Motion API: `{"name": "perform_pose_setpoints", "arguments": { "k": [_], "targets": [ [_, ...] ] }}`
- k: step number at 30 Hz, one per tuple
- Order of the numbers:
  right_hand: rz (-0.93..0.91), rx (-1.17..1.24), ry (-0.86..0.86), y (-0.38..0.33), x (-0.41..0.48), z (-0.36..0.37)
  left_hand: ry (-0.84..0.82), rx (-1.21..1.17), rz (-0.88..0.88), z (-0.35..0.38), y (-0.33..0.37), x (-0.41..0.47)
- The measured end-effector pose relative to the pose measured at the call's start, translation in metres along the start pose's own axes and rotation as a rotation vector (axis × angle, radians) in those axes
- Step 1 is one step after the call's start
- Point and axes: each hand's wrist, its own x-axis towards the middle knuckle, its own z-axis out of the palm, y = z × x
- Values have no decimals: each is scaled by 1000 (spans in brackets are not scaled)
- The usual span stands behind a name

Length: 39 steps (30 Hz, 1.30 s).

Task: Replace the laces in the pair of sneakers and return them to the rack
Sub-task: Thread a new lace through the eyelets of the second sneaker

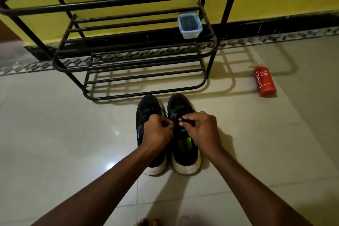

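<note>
Two black sneakers with white soles stand side by side on the floor, toes toward the rack: the left sneaker (146,108) and the right sneaker (180,105). Both my hands are over the right sneaker's lacing area. My left hand (157,133) pinches a black lace end with curled fingers. My right hand (199,127) pinches the black lace (181,119) between thumb and forefinger. The black metal shoe rack (128,64) stands just beyond the toes, against the yellow wall.
A clear plastic container (189,25) with a blue rim sits on the rack's middle shelf at the right. A red body wash bottle (264,83) lies on the tiled floor to the right. My toes (148,222) show at the bottom edge.
</note>
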Motion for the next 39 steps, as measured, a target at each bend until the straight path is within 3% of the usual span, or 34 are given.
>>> {"name": "perform_pose_setpoints", "arguments": {
  "k": [11,16,20,26,39],
  "targets": [
    [-89,-18,-36,-2,-1,-2,-13,-53,-48,0,-4,4],
    [-54,21,13,-6,-4,0,-20,-84,-55,2,-6,5],
    [-213,-47,70,-12,-8,2,-30,-101,-58,1,-8,6],
    [-230,-101,117,-10,-14,7,-30,-129,-48,-1,-7,4],
    [-238,-119,17,-8,-7,2,-87,-129,-30,-5,-3,2]
  ]
}}
